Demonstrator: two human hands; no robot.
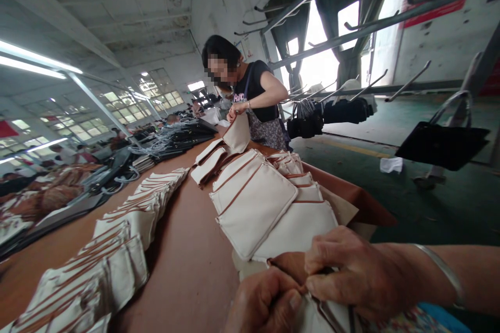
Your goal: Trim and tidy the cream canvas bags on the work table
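Canvas pieces (117,250), cream with thin brown piping, lay fanned in a long overlapping row at 8 o'clock on the smooth brown table (183,250). Dark bags and grey cords were heaped further back at 10 o'clock. At 6 o'clock the left hand (265,304) was clenched, thumb and fingers pinching a brown fabric edge (291,266) of a cream piece at the near table edge. Touching it from 5 o'clock, the right hand (351,276) gripped the same edge with curled fingers; a thin metal bangle (443,270) ringed that wrist. Just beyond, a stack of flat cream pouches (265,208), rectangular with brown seams, stretched toward 12 o'clock, where another person's hands (236,109) held a cream flap (237,134). At 2 o'clock, black bags (441,144) hung from metal rack hooks.
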